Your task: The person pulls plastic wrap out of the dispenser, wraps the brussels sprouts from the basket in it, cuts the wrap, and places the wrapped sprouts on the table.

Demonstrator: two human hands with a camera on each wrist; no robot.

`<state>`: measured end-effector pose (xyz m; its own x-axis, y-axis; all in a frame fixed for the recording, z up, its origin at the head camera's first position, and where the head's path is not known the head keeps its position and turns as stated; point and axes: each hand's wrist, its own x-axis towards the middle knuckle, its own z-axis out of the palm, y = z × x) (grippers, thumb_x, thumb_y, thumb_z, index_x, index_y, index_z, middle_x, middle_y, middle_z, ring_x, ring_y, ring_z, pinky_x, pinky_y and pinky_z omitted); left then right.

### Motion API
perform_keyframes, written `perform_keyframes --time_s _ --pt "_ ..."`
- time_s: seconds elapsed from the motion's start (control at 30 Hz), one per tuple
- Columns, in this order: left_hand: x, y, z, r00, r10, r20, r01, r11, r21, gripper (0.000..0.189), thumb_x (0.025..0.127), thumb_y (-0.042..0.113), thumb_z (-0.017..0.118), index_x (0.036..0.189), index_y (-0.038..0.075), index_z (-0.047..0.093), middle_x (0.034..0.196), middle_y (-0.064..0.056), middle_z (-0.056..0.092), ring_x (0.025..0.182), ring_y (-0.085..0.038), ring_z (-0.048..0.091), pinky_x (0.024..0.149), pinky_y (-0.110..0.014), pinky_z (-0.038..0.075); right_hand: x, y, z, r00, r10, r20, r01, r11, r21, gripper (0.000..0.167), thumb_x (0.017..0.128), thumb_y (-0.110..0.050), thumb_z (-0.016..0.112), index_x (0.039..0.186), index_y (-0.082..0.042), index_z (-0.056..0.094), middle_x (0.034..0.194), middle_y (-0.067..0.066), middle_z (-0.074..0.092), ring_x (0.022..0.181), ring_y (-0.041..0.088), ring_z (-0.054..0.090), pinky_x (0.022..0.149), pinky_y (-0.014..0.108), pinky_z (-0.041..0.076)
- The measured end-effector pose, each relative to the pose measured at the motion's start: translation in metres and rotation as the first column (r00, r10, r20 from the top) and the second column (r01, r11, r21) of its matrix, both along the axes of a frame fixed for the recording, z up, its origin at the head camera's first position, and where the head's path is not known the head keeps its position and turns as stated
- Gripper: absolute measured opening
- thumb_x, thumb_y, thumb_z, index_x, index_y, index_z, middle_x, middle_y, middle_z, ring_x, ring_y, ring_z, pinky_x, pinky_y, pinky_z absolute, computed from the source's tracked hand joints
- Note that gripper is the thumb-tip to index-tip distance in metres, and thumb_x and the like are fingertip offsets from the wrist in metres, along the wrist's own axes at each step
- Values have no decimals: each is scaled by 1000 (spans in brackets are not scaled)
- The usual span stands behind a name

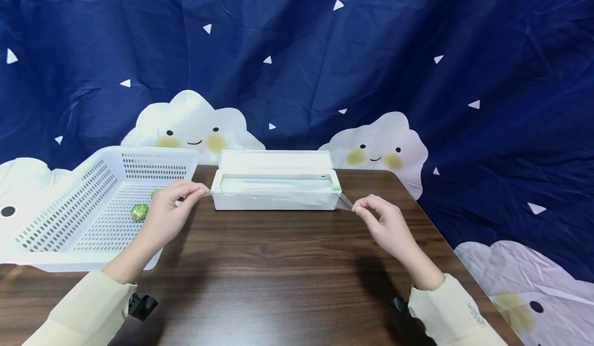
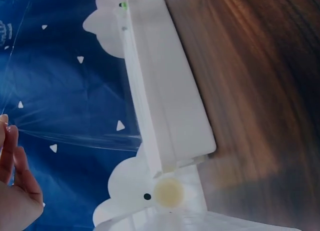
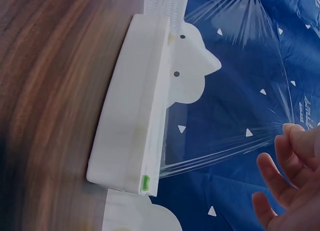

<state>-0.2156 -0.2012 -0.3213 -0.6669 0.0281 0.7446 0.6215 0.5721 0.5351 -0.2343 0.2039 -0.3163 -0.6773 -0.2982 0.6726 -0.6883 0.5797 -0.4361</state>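
A long white cling film dispenser (image 1: pixel 274 201) stands on the table with its lid (image 1: pixel 276 159) raised at the back. Clear cling film (image 3: pixel 225 111) stretches out of it, pulled taut between both hands. My left hand (image 1: pixel 172 208) pinches one corner of the film between thumb and fingertips, off the dispenser's left end. At the right end, my right hand (image 1: pixel 382 225) pinches the other corner, with the film bunched into creases there. A green slider (image 3: pixel 145 182) sits at the dispenser's right end.
At the left stands a white perforated basket (image 1: pixel 65 212). Inside it lies a green Brussels sprout (image 1: pixel 139 212), with another partly hidden behind my left hand. A dark blue curtain (image 1: pixel 297 36) with clouds hangs behind the brown wooden table (image 1: pixel 269 274).
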Motion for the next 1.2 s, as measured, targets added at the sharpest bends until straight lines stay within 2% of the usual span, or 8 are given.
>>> perform_keyframes --time_s 0.27,0.47,0.6,0.87,1.07,1.2 --pt "8 -4 -6 1000 -22 7 22 999 -40 10 81 -3 66 88 2 71 86 -1 64 79 -3 53 67 -13 40 8 3 -6 998 63 17 -63 998 16 17 81 5 65 80 -12 64 82 -6 58 76 8 52 66 18 39" --pt "14 -7 -13 997 -58 52 61 997 -43 15 82 -4 65 90 7 71 94 0 65 90 -4 55 75 -13 40 19 0 -4 991 133 22 -132 991 -11 24 78 13 63 77 -10 62 88 6 61 84 15 56 73 17 40" --pt "18 -10 -18 991 -102 81 107 993 -53 17 83 -5 63 90 8 71 93 0 67 91 -4 57 79 -13 41 26 -3 -2 980 195 49 -193 981 -36 26 77 18 60 76 -8 60 88 12 63 84 17 57 75 17 40" --pt "22 -14 -31 984 -135 120 147 984 -96 18 83 -4 63 90 11 71 91 3 67 86 -5 59 75 -13 43 16 9 -31 957 249 146 -243 968 -57 25 82 10 61 81 -15 63 89 4 66 86 17 60 77 17 42" --pt "25 -14 -43 975 -177 137 193 974 -117 18 80 -5 65 88 11 70 87 2 67 79 -6 59 68 -14 44 18 12 -45 938 277 208 -274 961 -45 24 83 8 60 82 -16 63 91 4 65 88 16 60 79 17 41" --pt "26 -13 -48 968 -179 175 210 962 -176 14 82 1 65 87 13 70 86 3 67 78 -7 59 66 -19 47 19 13 -53 930 284 232 -284 958 -36 23 84 7 60 83 -16 63 91 4 65 89 15 60 81 17 41"
